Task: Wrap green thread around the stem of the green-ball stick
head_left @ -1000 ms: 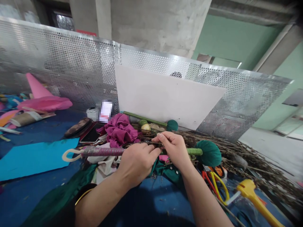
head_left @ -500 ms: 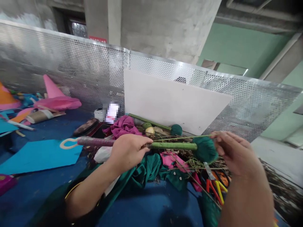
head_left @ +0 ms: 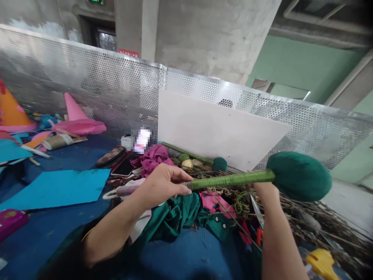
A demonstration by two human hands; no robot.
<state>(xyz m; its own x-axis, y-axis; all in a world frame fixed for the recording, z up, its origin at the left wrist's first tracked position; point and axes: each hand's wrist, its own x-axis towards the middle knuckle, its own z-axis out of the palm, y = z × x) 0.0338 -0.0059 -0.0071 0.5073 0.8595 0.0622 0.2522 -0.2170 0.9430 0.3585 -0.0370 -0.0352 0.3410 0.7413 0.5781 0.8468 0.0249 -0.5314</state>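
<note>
Wrapped stick [head_left: 230, 180] is gripped over twigs [head_left: 294, 214] by left hand [head_left: 161, 184] fingers | right hand [head_left: 265, 192] part-hidden, finger state cannot be told | green ball [head_left: 300, 177] could be dipped by loosened grip

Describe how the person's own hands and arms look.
The left hand and right hand are ungloved. A dark sleeve, with a thin yellowish band at its edge (trim or bangle, I cannot tell), leaves the left forearm bare. No sleeve shows on the right forearm.
</note>
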